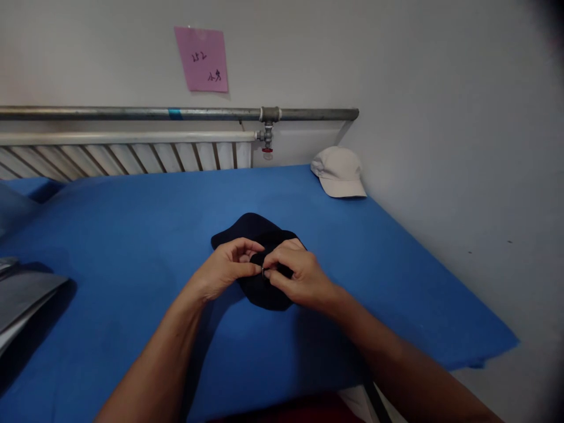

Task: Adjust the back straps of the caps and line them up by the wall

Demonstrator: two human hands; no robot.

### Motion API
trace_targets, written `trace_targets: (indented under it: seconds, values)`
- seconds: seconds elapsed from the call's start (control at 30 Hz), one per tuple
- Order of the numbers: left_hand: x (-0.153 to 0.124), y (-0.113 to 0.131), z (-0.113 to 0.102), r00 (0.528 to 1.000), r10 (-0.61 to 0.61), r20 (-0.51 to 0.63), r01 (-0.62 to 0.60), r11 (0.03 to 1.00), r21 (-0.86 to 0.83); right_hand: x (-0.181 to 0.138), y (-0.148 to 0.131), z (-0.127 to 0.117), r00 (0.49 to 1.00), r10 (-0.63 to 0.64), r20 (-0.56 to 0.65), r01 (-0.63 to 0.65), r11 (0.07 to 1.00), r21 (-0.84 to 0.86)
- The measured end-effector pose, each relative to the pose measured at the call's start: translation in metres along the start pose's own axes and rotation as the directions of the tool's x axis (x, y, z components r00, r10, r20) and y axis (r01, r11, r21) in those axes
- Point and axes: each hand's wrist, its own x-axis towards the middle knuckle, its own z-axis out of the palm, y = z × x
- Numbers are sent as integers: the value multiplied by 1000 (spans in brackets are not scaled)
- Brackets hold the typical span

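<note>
A dark navy or black baseball cap rests on the blue-covered table in front of me, its brim toward the far left. My left hand comes in from the left, thumb and fingers pinched on the cap's back strap. From the other side my right hand pinches the same area with thumb and forefinger. Between the fingertips a small shiny metal buckle shows. Fingers cover most of the strap, so how it runs through the buckle is hidden.
A beige cap sits at the table's far right corner by the wall. Grey plastic packets lie at the left edge. Behind the blue table cover are a radiator, a metal pipe and a valve.
</note>
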Motion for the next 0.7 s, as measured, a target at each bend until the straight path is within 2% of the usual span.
trace_targets:
  seconds: [0.17,0.27,0.43,0.57,0.7]
  values:
    - [0,-1,-2,1000,16,13,-16,1000,6,-2,3,2,996,88,-23,-86,992,93]
    - [0,-1,-3,1000,20,-12,-20,1000,-2,-2,5,2,994,91,-57,-81,985,149]
    - [0,1,-3,1000,6,-21,-7,998,-58,-1,8,-8,997,-24,-75,34,989,142]
    - [-1,2,-3,999,10,-48,-14,997,-79,-2,12,-13,996,-83,-15,84,995,47]
    - [-1,2,-3,996,-2,-84,-8,993,-117,-4,17,-11,979,-202,-14,202,979,-34]
